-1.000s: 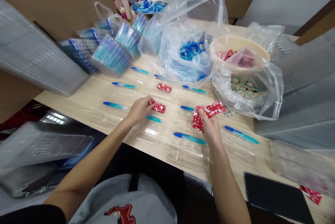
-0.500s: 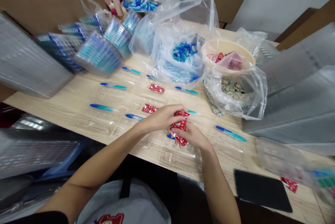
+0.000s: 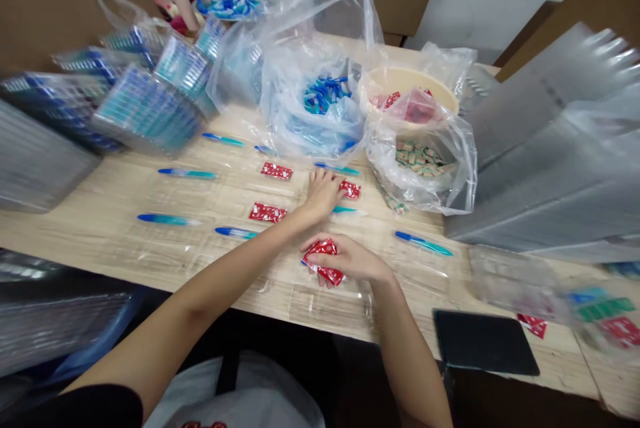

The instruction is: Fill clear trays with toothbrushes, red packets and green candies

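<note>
My left hand (image 3: 323,196) reaches over the clear trays, its fingers closed on the left end of a red patterned packet (image 3: 350,189), just below a blue pen (image 3: 337,169). Nearer to me, my right hand (image 3: 345,257) holds several red packets (image 3: 325,261) bunched between thumb and fingers. Two more red packets lie to the left, one (image 3: 277,171) farther back and one (image 3: 268,213) nearer. Blue-and-teal pens lie in trays around them, such as one (image 3: 169,219) at the left and one (image 3: 424,243) at the right.
Behind stand a plastic bag of blue pens (image 3: 325,98), a cream bowl (image 3: 445,91) with red packets and a bag of small beige packets (image 3: 423,158). Packed pen trays (image 3: 147,108) are stacked back left. A black tablet (image 3: 485,341) lies front right, below grey plastic stacks (image 3: 520,148).
My left hand has moved away from my right and forward, and a red packet now lies at its fingers. My right hand keeps the other packets. The whole view has shifted a little.
</note>
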Tool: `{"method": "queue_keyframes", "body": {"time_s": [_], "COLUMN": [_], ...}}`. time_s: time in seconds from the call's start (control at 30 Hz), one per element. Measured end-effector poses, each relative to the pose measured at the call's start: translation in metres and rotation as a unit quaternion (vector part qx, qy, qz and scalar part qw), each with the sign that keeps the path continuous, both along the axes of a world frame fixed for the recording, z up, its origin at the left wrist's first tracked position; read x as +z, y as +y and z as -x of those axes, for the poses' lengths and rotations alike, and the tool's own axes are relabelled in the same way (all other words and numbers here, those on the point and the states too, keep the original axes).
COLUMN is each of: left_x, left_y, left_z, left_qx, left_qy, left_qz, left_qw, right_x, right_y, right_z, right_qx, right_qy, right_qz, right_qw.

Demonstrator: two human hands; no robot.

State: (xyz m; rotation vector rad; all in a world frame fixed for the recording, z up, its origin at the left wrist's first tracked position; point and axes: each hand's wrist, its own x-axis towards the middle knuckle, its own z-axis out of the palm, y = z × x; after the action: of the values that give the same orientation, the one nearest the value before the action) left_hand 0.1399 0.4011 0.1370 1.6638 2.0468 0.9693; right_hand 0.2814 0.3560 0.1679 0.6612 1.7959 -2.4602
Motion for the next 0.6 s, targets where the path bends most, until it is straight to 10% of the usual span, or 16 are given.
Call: {"method": "queue_keyframes", "body": {"time_s": [0.17, 0.33, 0.47, 0.6], "left_x": [0.005, 0.024, 0.036, 0.035], "left_y": [-0.005, -0.028, -0.055, -0.064], "left_z": [0.009, 0.018, 0.02, 0.022], "left_qx": [0.001, -0.088, -0.195, -0.134], "left_qy": [0.057, -0.111, -0.071, -0.091], "left_qz": [0.001, -0.004, -0.022, -0.061], "left_qw": [0.998, 0.99, 0.978, 0.985], "right_x": [0.005, -0.001, -0.006, -0.007], "right_y": [0.005, 0.016, 0.019, 0.026], "right_z": [0.001, 0.009, 0.01, 0.001], "right_qx": [-0.126, -0.399, -0.435, -0.453], "right_qy": [0.045, 0.087, 0.081, 0.095], "right_qz": [0.079, 0.138, 0.136, 0.028], "right_qw": [0.988, 0.902, 0.887, 0.886]}}
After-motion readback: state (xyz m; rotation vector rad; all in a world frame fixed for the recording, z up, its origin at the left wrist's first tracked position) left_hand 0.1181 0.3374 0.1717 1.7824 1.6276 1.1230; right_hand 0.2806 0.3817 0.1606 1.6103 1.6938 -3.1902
